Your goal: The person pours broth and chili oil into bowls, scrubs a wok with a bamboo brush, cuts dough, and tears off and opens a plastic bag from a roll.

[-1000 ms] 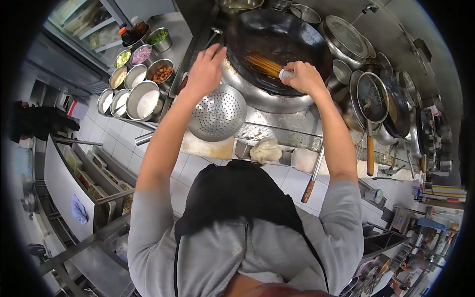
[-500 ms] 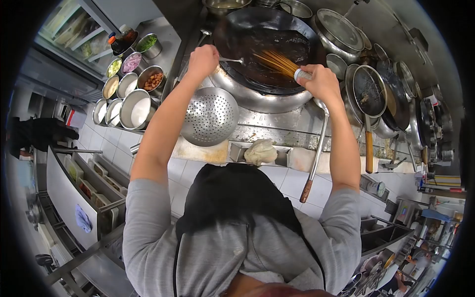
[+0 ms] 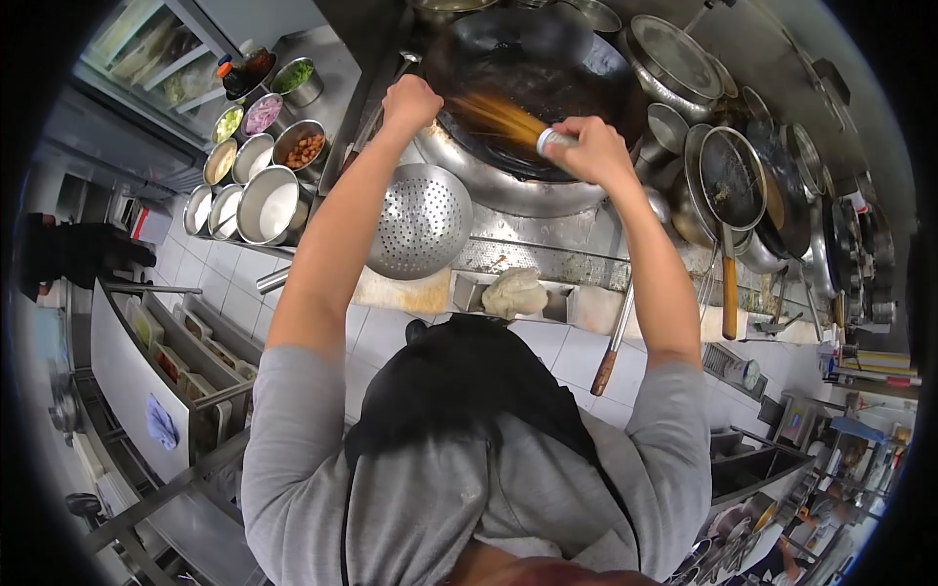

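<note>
My right hand (image 3: 589,151) is wrapped round the banded grip of a bamboo wok brush (image 3: 508,119). Its tan bristles, blurred by motion, reach into the large dark wok (image 3: 547,59), which sits on a round steel burner ring (image 3: 518,200). At the wok's left rim, my left hand (image 3: 410,103) is closed with the knuckles up; what lies inside its fingers is hidden. Below that hand, beside the left forearm, rests a perforated steel strainer (image 3: 420,223).
Steel pots with chopped ingredients (image 3: 300,148) stand on the left. A cloth (image 3: 515,293) lies at the front edge, and a wooden-handled ladle (image 3: 611,352) sticks out past it. Right of the wok are stacked strainers (image 3: 733,181) and lidded pots (image 3: 674,59).
My right hand and the brush have swept left and slightly up across the wok. My left hand has shifted slightly; a thin metal piece that showed beside it is no longer visible.
</note>
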{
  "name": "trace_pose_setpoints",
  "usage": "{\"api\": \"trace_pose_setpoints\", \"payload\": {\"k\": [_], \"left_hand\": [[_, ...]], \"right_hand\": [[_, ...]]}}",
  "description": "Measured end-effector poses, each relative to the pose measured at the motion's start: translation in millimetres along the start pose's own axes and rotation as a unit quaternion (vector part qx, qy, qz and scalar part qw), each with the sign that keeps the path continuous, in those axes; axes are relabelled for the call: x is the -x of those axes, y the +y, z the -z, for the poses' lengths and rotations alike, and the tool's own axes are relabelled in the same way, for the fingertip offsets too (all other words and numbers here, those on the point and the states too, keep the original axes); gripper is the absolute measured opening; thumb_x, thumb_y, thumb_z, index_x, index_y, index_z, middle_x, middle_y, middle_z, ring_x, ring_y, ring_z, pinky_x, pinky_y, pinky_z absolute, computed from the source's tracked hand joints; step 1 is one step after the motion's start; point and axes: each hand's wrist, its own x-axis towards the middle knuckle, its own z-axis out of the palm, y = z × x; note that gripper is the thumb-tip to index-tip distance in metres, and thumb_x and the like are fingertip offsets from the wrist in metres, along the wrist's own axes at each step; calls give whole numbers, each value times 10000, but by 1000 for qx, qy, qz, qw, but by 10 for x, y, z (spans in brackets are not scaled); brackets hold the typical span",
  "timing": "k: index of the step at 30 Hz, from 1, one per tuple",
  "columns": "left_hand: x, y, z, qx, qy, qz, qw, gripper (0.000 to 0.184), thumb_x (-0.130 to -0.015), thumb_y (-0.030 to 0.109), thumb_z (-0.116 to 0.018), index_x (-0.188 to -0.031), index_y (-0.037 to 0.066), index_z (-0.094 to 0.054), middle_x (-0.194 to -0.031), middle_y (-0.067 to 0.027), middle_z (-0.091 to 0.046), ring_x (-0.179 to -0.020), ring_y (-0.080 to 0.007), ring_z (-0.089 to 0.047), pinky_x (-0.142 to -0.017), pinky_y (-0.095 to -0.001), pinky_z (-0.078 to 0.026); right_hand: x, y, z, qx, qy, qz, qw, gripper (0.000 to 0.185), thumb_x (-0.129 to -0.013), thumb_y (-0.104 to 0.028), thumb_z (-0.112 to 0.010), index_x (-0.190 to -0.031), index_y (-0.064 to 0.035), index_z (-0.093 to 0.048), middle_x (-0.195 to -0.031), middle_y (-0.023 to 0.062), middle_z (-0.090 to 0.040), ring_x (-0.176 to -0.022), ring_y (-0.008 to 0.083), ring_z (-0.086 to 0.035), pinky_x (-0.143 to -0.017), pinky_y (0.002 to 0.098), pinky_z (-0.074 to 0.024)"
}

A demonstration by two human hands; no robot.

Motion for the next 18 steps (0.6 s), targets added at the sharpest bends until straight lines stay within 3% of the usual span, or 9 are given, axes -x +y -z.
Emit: {"api": "trace_pose_setpoints", "payload": {"k": [3, 7, 9, 11, 14, 18], "left_hand": [[-27, 75, -20, 42, -30, 35, 998, 107, -750, 134, -622, -732, 54, -691, -734, -114, -709, -770, -244, -713, -865, -350, -512], [-136, 218, -86, 106, -44, 80, 990, 143, -776, 92, -588, -719, -2, -678, -683, -114, -696, -637, -215, -708, -759, -321, -550], [-124, 303, -90, 112, -49, 102, 987, 156, -786, 74, -577, -722, -28, -677, -664, -112, -689, -616, -203, -705, -691, -303, -563], [-190, 363, -134, 133, -39, 119, 983, 77, -765, 20, -631, -749, -41, -675, -697, -110, -688, -580, -187, -685, -590, -289, -570], [-301, 411, -261, 173, -28, 137, 975, 45, -754, -25, -660, -776, -63, -672, -730, -119, -684, -560, -180, -668, -517, -277, -575], [-337, 406, -316, 214, -43, 137, 966, 38, -760, -48, -654, -769, -84, -662, -750, -130, -674, -551, -181, -652, -500, -281, -580]], "right_hand": [[-59, 9, 90, 48, 37, -46, 997, 464, -701, -380, -760, -1095, -137, -717, -1010, 158, -708, -969, 314, -675, -886, 369, -504], [97, 18, 96, -36, 1, 9, 999, 418, -728, -362, -750, -1070, -124, -721, -1000, 149, -710, -960, 309, -676, -875, 380, -512], [51, 70, 69, 33, 33, -20, 999, 431, -715, -368, -751, -1076, -133, -722, -993, 149, -711, -955, 317, -675, -875, 382, -509], [43, 77, 117, 68, 67, -47, 994, 408, -716, -350, -746, -1066, -143, -727, -976, 151, -711, -943, 322, -674, -863, 386, -512], [210, 48, 209, -8, 46, 6, 999, 353, -742, -312, -730, -1049, -139, -731, -964, 155, -711, -936, 315, -677, -853, 391, -518], [81, 214, 112, 138, 65, -31, 988, 387, -727, -324, -740, -1074, -155, -726, -940, 156, -712, -924, 335, -673, -845, 401, -513]]}}
